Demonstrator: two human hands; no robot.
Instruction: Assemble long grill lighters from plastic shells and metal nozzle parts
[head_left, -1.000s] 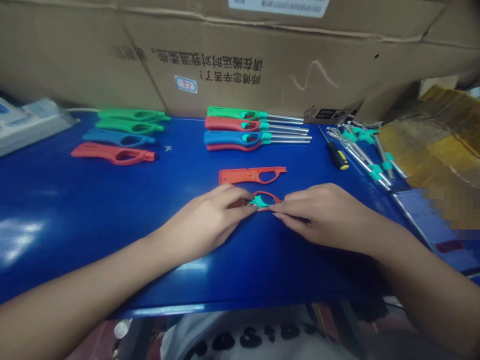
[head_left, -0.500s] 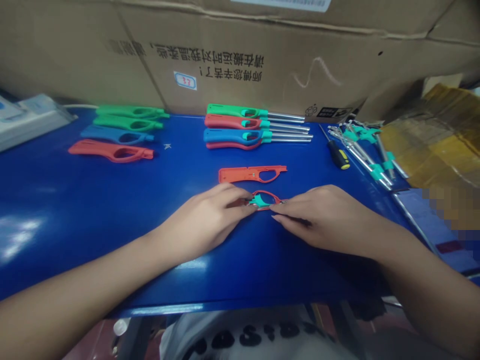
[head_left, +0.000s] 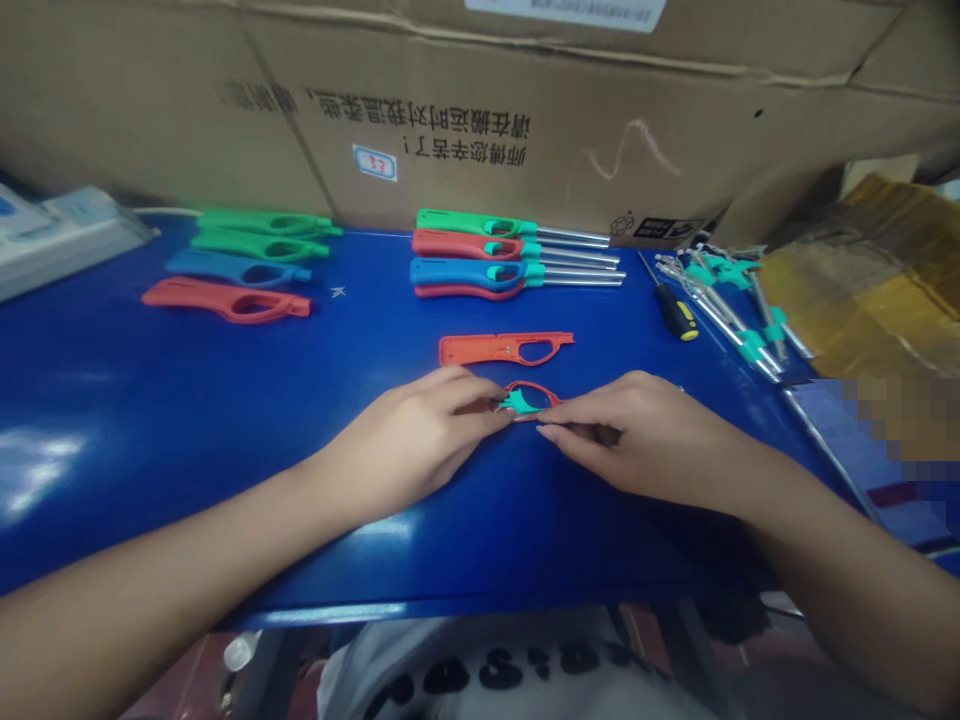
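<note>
Between my two hands lies a red lighter half-shell (head_left: 538, 388) with a teal trigger piece (head_left: 519, 403) set in it. My left hand (head_left: 424, 435) grips the shell's left end between thumb and fingers and covers most of it. My right hand (head_left: 637, 430) pinches the shell's right end near the trigger opening; the metal tube there is hidden by the fingers. Just beyond the hands, an orange-red half-shell (head_left: 480, 348) rests on the blue table (head_left: 187, 420) with its inner side up.
Green, blue and red shells (head_left: 225, 298) are lined up at the left. Lighters with metal tubes (head_left: 465, 272) lie at the back middle. A screwdriver (head_left: 677, 312) and loose tubes with teal parts (head_left: 731, 310) sit at the right. A cardboard box (head_left: 420, 60) stands behind.
My right hand has shifted slightly left along the shell, its fingertips now nearer the teal piece. My left hand keeps its hold. The view has tilted slightly.
</note>
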